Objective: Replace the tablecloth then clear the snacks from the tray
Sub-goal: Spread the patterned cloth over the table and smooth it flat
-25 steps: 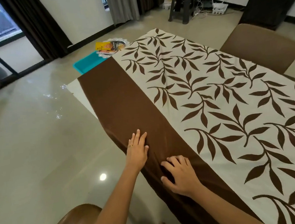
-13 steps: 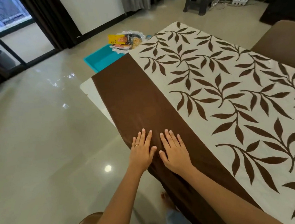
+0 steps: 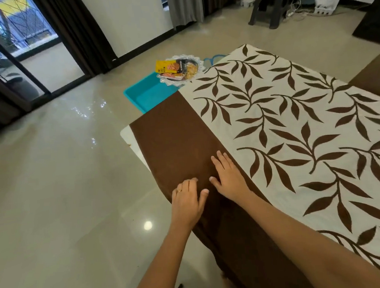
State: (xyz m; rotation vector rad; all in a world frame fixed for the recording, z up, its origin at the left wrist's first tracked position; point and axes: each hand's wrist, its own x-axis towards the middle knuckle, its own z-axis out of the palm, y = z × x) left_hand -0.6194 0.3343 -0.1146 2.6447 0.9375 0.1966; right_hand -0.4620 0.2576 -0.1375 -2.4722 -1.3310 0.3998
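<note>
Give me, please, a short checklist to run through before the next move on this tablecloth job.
1. Hands free to move: the left hand and right hand rest on the brown border, holding nothing: ok.
2. Table fully covered: a bare white table corner shows at the far left: not ok.
3. The tablecloth lies flat on top: no creases in the part shown: ok.
4. Overhang even on the other sides: out of view: cannot tell.
5. Snacks cleared: snack packets lie on the silver tray past the far end: not ok.
</note>
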